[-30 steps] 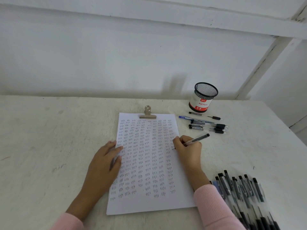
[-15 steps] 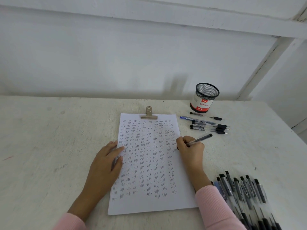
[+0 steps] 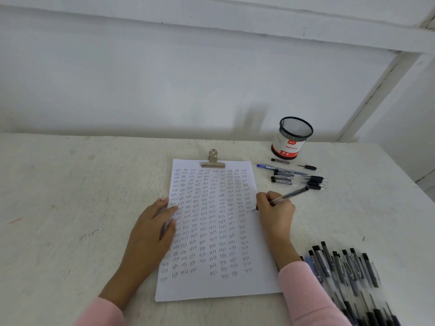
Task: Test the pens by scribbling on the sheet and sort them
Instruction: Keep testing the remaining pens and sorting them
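Pinches a black ballpoint pen in the right hand, grip clenched round the barrel near the tip, back end angled up and to the right, tip down at the right margin of the sheet, beside the last column of small "test" marks. Presses the left hand flat, grip released and fingers straight, on the sheet's left edge, apparently to stop the paper sliding under the strokes; backs up the metal bulldog clip at the top edge. Leaves a short row of pens side by side beyond the writing hand, just in front of the mesh pen cup, likely the sorted lot. Leaves a larger heap of black pens at the near right of the worktop, close by the right sleeve, probably the untested supply, within easy reach for the next pick.
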